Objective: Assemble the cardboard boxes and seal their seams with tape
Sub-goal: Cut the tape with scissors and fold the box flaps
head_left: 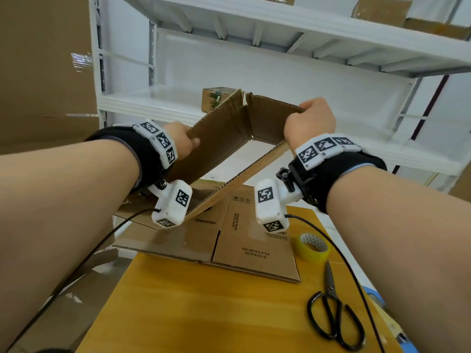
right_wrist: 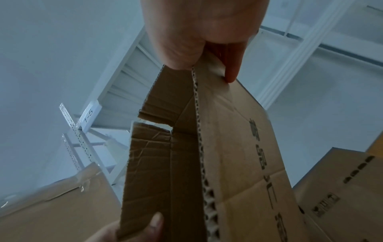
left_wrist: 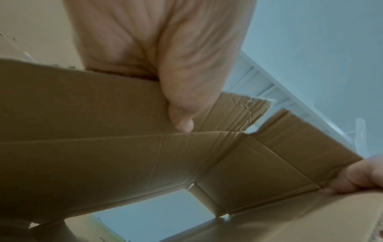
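Note:
I hold a brown cardboard box (head_left: 224, 138) in the air above the table, partly opened into a skewed tube with both ends open. My left hand (head_left: 182, 142) grips its left top flap, thumb (left_wrist: 182, 121) on the inner face. My right hand (head_left: 309, 121) grips the right top corner edge, thumb and fingers (right_wrist: 232, 72) pinching the cardboard (right_wrist: 238, 147). A roll of clear yellowish tape (head_left: 313, 247) lies on the wooden table (head_left: 204, 314) at the right. Black scissors (head_left: 334, 312) lie nearer me.
Flattened cardboard boxes (head_left: 244, 240) lie stacked on the table under the held box. White metal shelving (head_left: 280, 47) stands behind, with a small brown box (head_left: 214, 98) on it and cartons up top. Large cartons (head_left: 43, 59) fill the left. Cables (head_left: 76, 263) hang from both wrists.

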Tool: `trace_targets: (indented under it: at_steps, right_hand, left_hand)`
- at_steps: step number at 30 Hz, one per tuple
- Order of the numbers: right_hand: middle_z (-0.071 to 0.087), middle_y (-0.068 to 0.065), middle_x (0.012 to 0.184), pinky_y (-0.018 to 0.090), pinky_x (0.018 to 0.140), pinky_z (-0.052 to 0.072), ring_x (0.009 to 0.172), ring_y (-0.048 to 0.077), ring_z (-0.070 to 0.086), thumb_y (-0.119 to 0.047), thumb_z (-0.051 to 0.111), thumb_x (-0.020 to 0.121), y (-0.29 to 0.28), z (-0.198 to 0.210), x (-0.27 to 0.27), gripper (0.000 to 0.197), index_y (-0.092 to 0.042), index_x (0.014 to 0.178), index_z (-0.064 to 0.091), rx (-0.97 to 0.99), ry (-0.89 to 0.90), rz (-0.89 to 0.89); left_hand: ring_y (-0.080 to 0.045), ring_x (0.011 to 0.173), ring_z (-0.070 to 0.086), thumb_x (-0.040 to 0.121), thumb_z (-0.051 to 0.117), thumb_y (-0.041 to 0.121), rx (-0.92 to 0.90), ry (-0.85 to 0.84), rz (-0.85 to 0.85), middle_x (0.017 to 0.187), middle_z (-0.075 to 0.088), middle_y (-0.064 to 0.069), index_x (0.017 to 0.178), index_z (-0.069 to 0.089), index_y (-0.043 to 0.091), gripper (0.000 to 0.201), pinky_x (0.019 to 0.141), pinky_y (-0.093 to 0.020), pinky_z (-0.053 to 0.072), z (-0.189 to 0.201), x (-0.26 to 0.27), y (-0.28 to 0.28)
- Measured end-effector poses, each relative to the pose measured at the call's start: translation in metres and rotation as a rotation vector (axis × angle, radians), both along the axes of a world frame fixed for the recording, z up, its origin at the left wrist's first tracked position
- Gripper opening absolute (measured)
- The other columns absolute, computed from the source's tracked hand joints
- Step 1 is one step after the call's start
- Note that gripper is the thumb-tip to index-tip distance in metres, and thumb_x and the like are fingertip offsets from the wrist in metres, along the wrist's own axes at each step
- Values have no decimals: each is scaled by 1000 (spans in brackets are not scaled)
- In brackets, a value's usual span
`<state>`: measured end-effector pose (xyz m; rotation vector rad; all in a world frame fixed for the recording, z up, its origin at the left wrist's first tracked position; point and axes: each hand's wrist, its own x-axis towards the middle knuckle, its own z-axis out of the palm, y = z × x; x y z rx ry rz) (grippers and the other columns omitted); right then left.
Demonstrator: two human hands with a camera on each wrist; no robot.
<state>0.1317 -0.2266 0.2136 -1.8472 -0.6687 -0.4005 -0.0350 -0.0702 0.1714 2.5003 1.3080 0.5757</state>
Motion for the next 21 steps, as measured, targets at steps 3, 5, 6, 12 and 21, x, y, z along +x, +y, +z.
trace_targets:
  at_steps: [3, 5, 6, 12, 21]
  right_hand:
    - [61, -2, 117, 22, 69, 37, 86, 11, 46, -6, 45, 91, -8, 1, -2, 36, -17, 122, 60, -79, -48, -54]
    - [63, -1, 119, 24, 73, 36, 88, 12, 46, -6, 44, 91, -13, 4, -7, 37, -18, 121, 62, -92, -71, -55]
    - [63, -2, 119, 24, 73, 36, 89, 13, 49, -7, 44, 90, -16, 6, -10, 37, -18, 121, 63, -93, -86, -48]
    - [55, -7, 102, 25, 76, 36, 92, 14, 49, -6, 46, 88, -23, 20, -41, 35, -22, 115, 62, -116, -289, 54]
    - [63, 1, 95, 39, 71, 51, 83, 25, 58, 4, 42, 83, -34, -1, -78, 42, -23, 113, 56, -327, -573, 162]
  left_hand:
    - [-28, 104, 60, 100, 43, 39, -21, -32, -33, 116, 63, -11, 132, 53, 13, 43, 87, -36, 47, -3, 0, -7]
    - [-27, 99, 60, 100, 43, 36, -24, -60, -46, 111, 64, -11, 127, 56, 12, 38, 82, -34, 46, -1, -2, -14]
    - [-26, 94, 59, 101, 43, 34, -21, -87, -49, 106, 64, -11, 123, 58, 12, 35, 78, -33, 44, 1, -3, -17]
    - [-35, 106, 60, 100, 43, 37, -101, -337, 11, 117, 64, -17, 125, 58, 6, 43, 92, -39, 47, 20, -15, -40]
    - [-36, 109, 60, 97, 49, 40, -343, -535, -51, 122, 62, -15, 128, 53, 6, 46, 97, -44, 49, -9, -23, -70]
